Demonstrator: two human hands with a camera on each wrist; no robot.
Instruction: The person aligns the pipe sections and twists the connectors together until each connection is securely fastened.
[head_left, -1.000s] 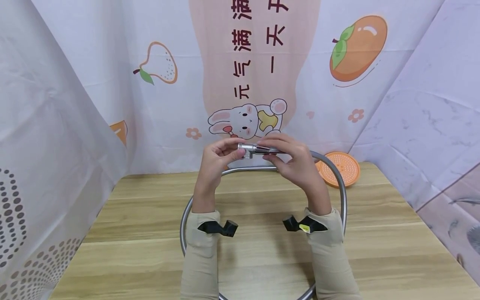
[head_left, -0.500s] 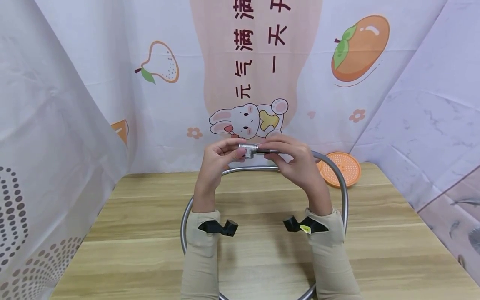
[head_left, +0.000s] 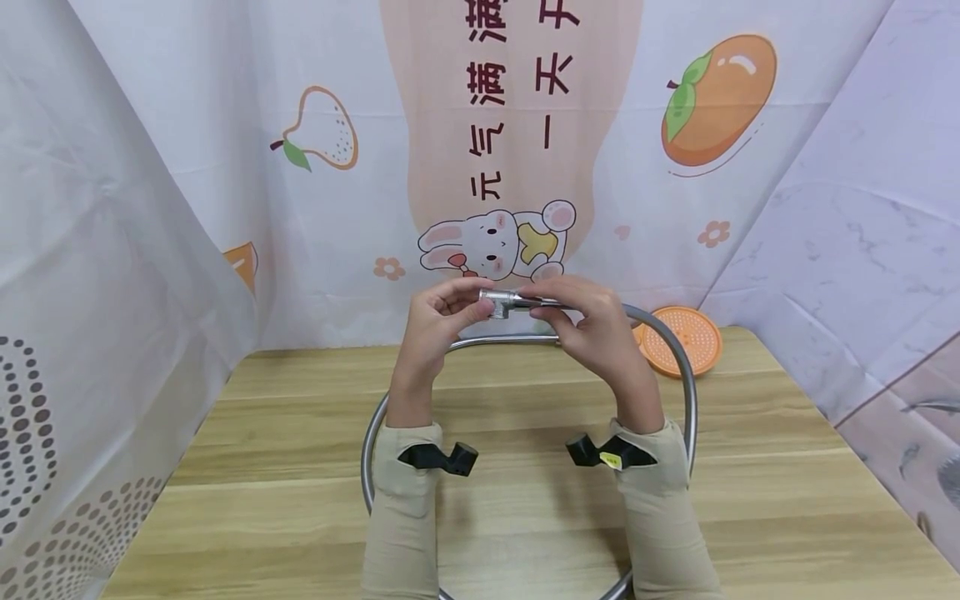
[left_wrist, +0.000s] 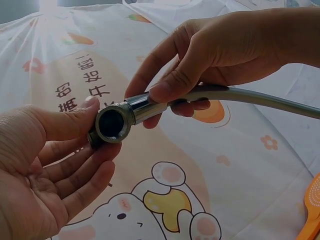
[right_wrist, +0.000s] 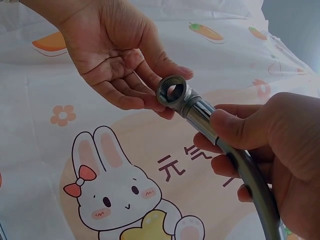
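A silver metal pipe fitting (head_left: 495, 305) with a side branch is held up above the table's far edge. Its round threaded mouth shows in the left wrist view, where the left hand (left_wrist: 45, 165) pinches the fitting (left_wrist: 126, 114) between thumb and fingers. The right hand (head_left: 596, 329) grips the chrome end sleeve (right_wrist: 201, 116) of a grey metal shower hose (right_wrist: 256, 187). This sleeve sits against the fitting, in line with it; how far it is threaded in is hidden. From the right hand the hose (head_left: 687, 383) loops round both forearms.
An orange perforated disc (head_left: 686, 340) lies at the back right of the wooden table (head_left: 525, 517). Behind the table hangs a printed cloth (head_left: 322, 233), close to the hands. Black wrist cameras (head_left: 450, 458) are strapped to both sleeves.
Both hands stay in place with the fitting and hose. The right fingers have shifted slightly round the chrome sleeve, covering more of it half a second ago than now.
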